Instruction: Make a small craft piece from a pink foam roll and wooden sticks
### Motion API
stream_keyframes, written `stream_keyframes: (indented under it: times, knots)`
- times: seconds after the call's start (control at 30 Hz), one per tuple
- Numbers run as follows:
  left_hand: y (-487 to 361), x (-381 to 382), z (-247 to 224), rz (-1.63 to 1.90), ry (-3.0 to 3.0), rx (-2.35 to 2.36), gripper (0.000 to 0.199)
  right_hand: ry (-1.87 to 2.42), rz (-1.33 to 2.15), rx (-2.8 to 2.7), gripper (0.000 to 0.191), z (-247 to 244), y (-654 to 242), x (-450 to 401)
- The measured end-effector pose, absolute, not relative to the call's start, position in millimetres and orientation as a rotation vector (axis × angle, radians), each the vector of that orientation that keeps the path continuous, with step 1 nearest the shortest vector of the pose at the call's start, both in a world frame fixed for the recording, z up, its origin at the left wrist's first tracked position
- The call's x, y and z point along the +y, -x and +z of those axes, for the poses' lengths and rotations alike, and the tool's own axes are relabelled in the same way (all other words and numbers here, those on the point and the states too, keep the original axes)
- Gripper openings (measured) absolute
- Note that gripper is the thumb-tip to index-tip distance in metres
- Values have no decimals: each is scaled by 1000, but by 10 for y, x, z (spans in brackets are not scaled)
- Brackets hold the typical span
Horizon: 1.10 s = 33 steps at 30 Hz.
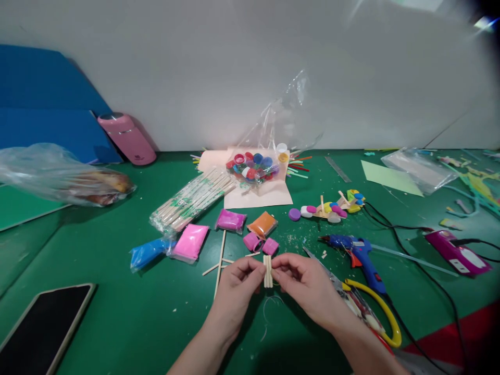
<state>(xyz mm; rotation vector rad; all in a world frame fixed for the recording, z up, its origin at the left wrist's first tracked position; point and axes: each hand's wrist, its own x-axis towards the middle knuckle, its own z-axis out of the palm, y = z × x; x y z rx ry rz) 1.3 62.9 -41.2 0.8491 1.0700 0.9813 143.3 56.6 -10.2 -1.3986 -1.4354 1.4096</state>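
Note:
Between my two hands, above the front middle of the table, is a small bundle of short wooden stick pieces (267,272), upright and side by side. My left hand (242,284) pinches its left side with thumb and fingers, while my right hand (302,281) grips the right side. Just beyond lie magenta cap-like pieces (253,242). Loose wooden sticks (221,255) rest left of the bundle, partly hidden by my left hand. A thin pale strand (265,317) curls on the table below.
A blue glue gun (353,247) and yellow-handled scissors (385,307) lie right, with a black cable (425,299). Clay packets (190,242), bagged chopsticks (191,200) and bottle caps (253,166) lie beyond. A phone (47,328) is front left; a pink tumbler (127,138) stands back left.

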Motion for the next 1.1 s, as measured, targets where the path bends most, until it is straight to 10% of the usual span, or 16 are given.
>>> stream_keyframes:
  times: [1.1]
  knots:
    - [-38,629,-394,969,-776,1027,14,1317,1573,-1163,23,-266,-1402,569]
